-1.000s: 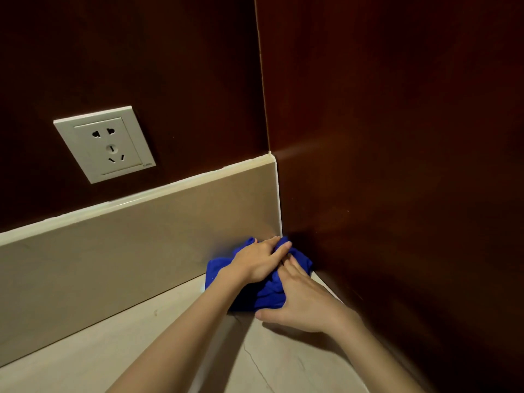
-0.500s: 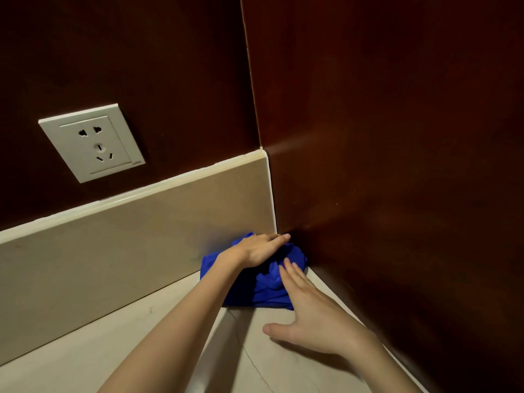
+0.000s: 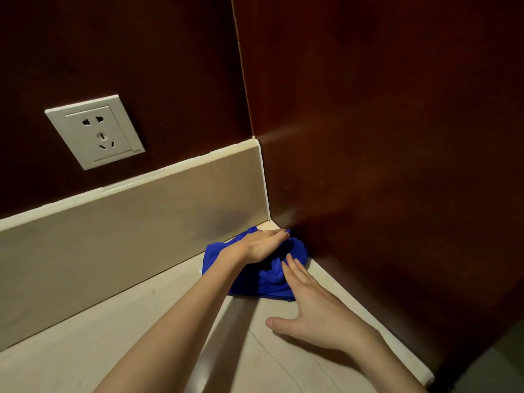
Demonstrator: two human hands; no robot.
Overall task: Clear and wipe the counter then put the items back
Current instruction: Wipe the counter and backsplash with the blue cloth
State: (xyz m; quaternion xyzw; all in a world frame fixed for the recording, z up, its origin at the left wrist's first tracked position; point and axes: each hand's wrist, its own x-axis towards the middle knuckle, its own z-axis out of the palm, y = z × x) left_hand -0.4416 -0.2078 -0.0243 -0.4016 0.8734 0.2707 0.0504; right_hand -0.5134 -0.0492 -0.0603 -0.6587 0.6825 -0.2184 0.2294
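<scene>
Together we had the blue cloth (image 3: 272, 275) bunched in the counter (image 3: 113, 336) corner, beside the backsplash (image 3: 136, 222); our left hand (image 3: 259, 245) pressed flat on it, our right hand (image 3: 309, 304) lay open, fingertips touching it.

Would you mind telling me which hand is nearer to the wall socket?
Left. The left hand presses the blue cloth below and right of the wall socket; the right hand lies farther right and lower.

cloth (image 3: 272, 276) on counter (image 3: 85, 350), in corner | socket (image 3: 95, 131) upper left
</scene>
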